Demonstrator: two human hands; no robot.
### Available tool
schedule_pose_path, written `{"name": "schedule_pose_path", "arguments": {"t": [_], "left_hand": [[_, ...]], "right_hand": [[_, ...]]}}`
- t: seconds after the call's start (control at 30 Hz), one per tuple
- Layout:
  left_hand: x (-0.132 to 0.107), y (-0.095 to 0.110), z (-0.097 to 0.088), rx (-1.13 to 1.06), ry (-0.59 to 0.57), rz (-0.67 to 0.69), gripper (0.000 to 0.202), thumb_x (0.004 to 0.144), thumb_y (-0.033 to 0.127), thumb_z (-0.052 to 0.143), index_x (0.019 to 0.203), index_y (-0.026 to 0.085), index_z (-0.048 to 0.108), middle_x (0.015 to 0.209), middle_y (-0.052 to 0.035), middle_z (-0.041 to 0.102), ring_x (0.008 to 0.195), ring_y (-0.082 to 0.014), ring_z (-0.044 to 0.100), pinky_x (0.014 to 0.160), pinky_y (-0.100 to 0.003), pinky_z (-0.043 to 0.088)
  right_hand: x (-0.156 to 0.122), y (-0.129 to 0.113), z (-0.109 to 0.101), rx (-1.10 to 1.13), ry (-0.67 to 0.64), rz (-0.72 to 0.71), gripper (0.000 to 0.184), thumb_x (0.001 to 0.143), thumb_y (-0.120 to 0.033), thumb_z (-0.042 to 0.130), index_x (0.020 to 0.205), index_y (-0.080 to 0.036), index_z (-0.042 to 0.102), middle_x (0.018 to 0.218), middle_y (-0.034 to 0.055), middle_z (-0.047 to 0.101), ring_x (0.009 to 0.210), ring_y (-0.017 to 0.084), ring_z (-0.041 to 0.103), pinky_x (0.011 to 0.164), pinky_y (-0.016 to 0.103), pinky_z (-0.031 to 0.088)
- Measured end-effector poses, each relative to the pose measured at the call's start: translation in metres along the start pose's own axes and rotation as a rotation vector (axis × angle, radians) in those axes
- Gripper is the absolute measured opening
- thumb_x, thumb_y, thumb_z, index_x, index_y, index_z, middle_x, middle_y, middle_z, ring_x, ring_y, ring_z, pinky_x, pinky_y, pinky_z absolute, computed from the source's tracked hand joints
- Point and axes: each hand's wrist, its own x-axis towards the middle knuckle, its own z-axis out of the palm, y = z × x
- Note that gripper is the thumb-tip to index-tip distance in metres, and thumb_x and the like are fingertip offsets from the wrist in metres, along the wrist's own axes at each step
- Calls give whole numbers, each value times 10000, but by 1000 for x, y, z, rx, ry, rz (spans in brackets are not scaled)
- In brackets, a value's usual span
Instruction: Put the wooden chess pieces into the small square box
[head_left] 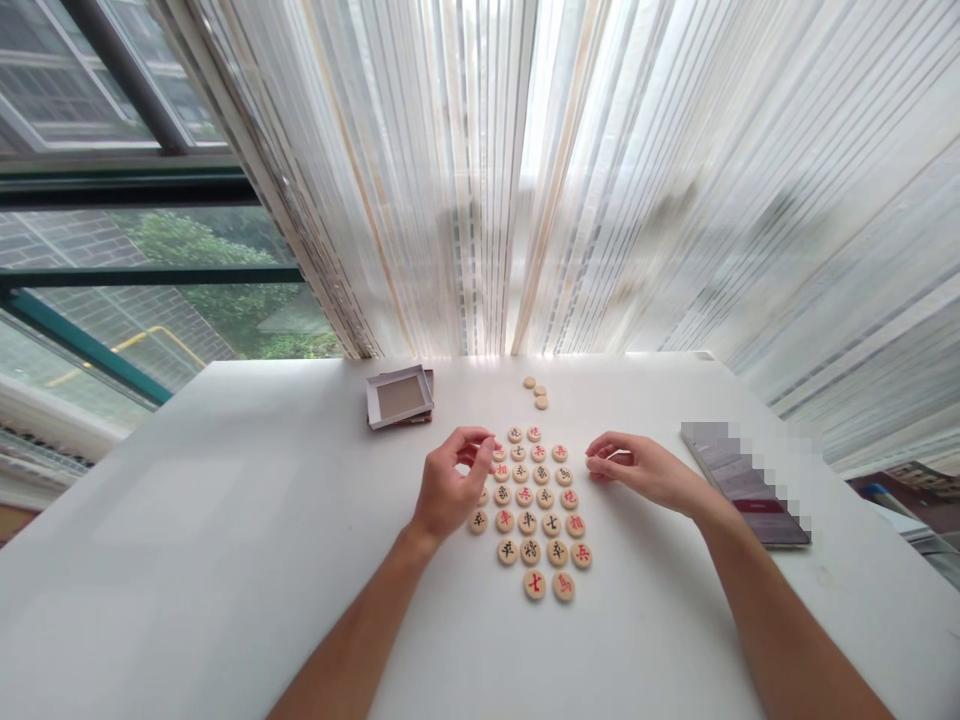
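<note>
Round wooden xiangqi pieces with red or black characters lie face up in uneven rows on the white table. My left hand [456,482] is at the left edge of the upper rows, thumb and forefinger pinched at a red-marked xiangqi piece [499,454] that they partly cover. Across the rows, my right hand [643,468] hovers by the right side with loosely curled fingers and a gap between thumb and forefinger; nothing shows in it. Nearest to it are a black horse piece [564,476] and a red soldier piece [559,453]. A red horse piece [563,586] is in the front row.
Three pieces [541,392] without visible characters lie together farther back. A shallow open box [399,396] sits at the back left on a darker part. A grey, partly pixelated flat item [750,490] lies right. Striped curtains [480,180] hang behind the white table [262,520].
</note>
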Motion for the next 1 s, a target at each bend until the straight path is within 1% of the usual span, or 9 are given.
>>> {"name": "schedule_pose_path", "arguments": {"t": [0.1, 0.2, 0.3, 0.37, 0.5, 0.73, 0.83, 0.9, 1.0], "left_hand": [[6, -3, -6, -5, 89, 4, 221, 933, 393, 604, 991, 182, 634, 910, -48, 734, 633, -134, 677, 651, -265, 570], [10, -6, -9, -17, 146, 2, 225, 930, 400, 606, 984, 183, 628, 896, -45, 729, 618, -126, 665, 640, -258, 564], [12, -8, -10, -24, 163, -13, 240, 923, 415, 610, 975, 181, 630, 888, -48, 730, 605, -126, 661, 625, -255, 561], [11, -8, -9, -21, 153, -17, 244, 920, 418, 612, 973, 180, 633, 890, -51, 732, 606, -129, 664, 627, -256, 562], [9, -8, -7, -8, 119, -11, 241, 921, 415, 610, 973, 180, 634, 889, -51, 734, 610, -132, 668, 627, -255, 561], [9, -10, -6, 13, 110, -20, 246, 917, 422, 612, 962, 182, 642, 879, -49, 738, 607, -132, 669, 623, -251, 562], [9, -10, -6, 8, 115, -25, 255, 906, 430, 621, 953, 180, 645, 870, -50, 741, 600, -135, 669, 617, -253, 559], [9, -9, -6, 6, 118, -25, 255, 902, 429, 626, 952, 180, 647, 867, -49, 741, 600, -136, 669, 620, -254, 558], [9, -8, -6, 9, 111, -18, 249, 903, 422, 627, 958, 181, 650, 868, -48, 741, 604, -134, 668, 634, -256, 561]], "right_hand": [[1, 4, 1, 1, -5, 28, 314, 841, -460, 687, 999, -189, 712, 877, 69, 761, 850, 230, 727, 802, 349, 567], [2, 4, 6, -40, -17, 43, 301, 845, -458, 662, 953, -183, 719, 804, 52, 741, 741, 200, 696, 664, 296, 545], [4, 4, 11, -72, -23, 55, 297, 843, -470, 641, 902, -187, 711, 766, 43, 723, 664, 180, 655, 553, 263, 498], [4, 3, 14, -80, -7, 59, 274, 837, -460, 645, 888, -196, 696, 771, 38, 728, 654, 175, 650, 556, 261, 493], [4, 2, 19, -153, 83, 61, 226, 835, -440, 652, 829, -216, 633, 746, 17, 727, 636, 168, 650, 570, 262, 480], [3, -2, 22, -310, 164, 60, 258, 830, -434, 651, 719, -230, 538, 621, -17, 671, 568, 156, 594, 555, 268, 438], [2, -2, 18, -284, 143, 59, 263, 837, -446, 639, 725, -228, 543, 621, -11, 678, 568, 160, 605, 562, 269, 444], [2, -1, 13, -227, 109, 62, 257, 848, -452, 628, 752, -222, 563, 656, 1, 700, 582, 162, 628, 576, 269, 458], [3, 2, 8, -182, 108, 64, 242, 850, -442, 628, 780, -215, 578, 709, 12, 718, 600, 159, 648, 590, 266, 473]]}}
